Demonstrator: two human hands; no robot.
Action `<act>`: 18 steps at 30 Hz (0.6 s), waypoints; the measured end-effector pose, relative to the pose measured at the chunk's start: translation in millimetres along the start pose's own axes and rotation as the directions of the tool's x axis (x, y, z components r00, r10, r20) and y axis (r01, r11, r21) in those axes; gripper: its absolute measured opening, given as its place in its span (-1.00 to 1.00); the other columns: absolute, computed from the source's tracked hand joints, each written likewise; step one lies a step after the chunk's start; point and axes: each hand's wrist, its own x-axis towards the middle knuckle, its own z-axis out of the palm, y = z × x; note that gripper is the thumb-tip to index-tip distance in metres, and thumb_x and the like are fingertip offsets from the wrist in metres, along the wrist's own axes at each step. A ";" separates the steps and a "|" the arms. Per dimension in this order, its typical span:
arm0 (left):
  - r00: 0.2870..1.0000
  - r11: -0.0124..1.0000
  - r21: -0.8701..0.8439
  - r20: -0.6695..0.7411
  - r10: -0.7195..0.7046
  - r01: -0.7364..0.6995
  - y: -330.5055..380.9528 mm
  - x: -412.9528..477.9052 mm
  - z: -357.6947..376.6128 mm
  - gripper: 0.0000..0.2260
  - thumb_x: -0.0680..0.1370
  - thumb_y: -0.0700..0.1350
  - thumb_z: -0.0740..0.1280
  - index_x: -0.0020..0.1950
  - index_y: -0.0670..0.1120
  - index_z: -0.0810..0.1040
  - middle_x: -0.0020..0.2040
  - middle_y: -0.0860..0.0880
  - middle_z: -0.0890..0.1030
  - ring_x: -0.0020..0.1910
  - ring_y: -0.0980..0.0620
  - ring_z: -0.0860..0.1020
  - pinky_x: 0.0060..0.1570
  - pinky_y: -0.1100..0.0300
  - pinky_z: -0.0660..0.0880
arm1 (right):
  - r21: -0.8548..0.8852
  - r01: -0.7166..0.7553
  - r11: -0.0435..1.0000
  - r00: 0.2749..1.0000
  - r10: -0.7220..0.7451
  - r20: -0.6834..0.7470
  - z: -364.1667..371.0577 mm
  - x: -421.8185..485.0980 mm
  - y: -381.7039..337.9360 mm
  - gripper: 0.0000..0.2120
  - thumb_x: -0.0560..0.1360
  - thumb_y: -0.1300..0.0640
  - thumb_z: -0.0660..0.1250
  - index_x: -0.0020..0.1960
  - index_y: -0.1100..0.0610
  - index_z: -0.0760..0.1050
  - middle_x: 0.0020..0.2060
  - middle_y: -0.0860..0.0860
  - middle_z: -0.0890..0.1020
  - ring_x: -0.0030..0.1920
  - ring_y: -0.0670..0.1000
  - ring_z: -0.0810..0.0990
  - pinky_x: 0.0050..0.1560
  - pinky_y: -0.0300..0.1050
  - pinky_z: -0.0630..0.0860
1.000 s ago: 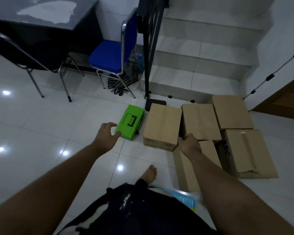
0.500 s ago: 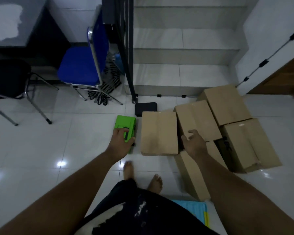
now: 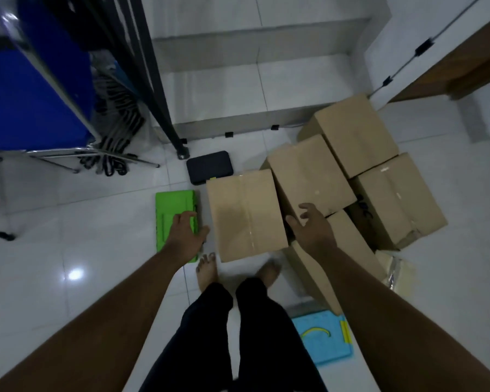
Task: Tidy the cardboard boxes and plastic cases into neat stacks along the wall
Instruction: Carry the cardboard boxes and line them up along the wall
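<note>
Several cardboard boxes lie on the white tiled floor below the stairs. The nearest box (image 3: 245, 213) stands between my two hands. My left hand (image 3: 186, 234) hovers open over the green plastic case (image 3: 176, 207), just left of that box. My right hand (image 3: 313, 230) is open with spread fingers at the box's right side, above a long low box (image 3: 348, 250). Behind stand three more boxes (image 3: 309, 174), (image 3: 354, 131), (image 3: 396, 196). A black case (image 3: 210, 166) lies by the railing post. A light blue case (image 3: 321, 336) lies by my right leg.
A blue chair (image 3: 31, 89) with chrome legs stands at the left, black cables (image 3: 111, 142) under it. The black stair railing (image 3: 142, 66) comes down to a foot near the black case. Stair steps (image 3: 252, 89) rise ahead; a white wall (image 3: 425, 32) runs at right. My bare feet (image 3: 207, 270) stand before the nearest box.
I have stepped closer and the view tilts further down. Both hands have come lower towards the nearest box, the left over the green case, the right with fingers more spread.
</note>
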 end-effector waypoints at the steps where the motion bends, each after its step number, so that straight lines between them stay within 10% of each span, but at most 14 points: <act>1: 1.000 1.000 -0.009 -0.002 -0.025 0.025 -5.1 19.1 10.7 -0.45 0.61 0.03 0.42 0.52 -0.13 0.35 0.48 -0.18 0.31 0.11 -0.01 0.46 0.09 0.22 0.36 | -0.007 0.002 1.000 1.000 -0.001 0.018 11.3 16.8 6.1 -0.49 0.55 -0.18 0.41 0.41 0.02 0.43 0.14 0.04 0.61 0.13 0.12 0.62 0.14 0.07 0.59; 9: 0.981 0.964 -0.188 -0.001 -0.192 0.188 -89.7 188.7 151.9 -0.01 0.41 0.36 0.48 0.64 -0.01 0.07 0.62 -0.04 0.21 0.56 -0.12 0.27 0.45 -0.16 0.36 | -0.062 0.019 0.998 0.994 -0.012 0.113 138.8 187.6 96.2 -0.21 0.52 -0.24 0.44 0.61 0.04 0.24 0.46 0.08 0.43 0.44 0.13 0.43 0.42 0.09 0.44; 18: 0.954 0.852 -0.467 -0.052 -0.296 0.239 -145.4 258.7 247.6 -0.28 0.40 0.16 0.60 0.46 0.01 0.42 0.17 0.16 0.62 0.07 0.20 0.62 -0.01 0.25 0.60 | 0.251 -0.145 0.957 0.979 0.102 0.176 236.3 280.8 173.6 -0.21 0.45 -0.28 0.50 0.57 -0.06 0.32 0.35 -0.08 0.58 0.32 0.00 0.55 0.29 -0.05 0.49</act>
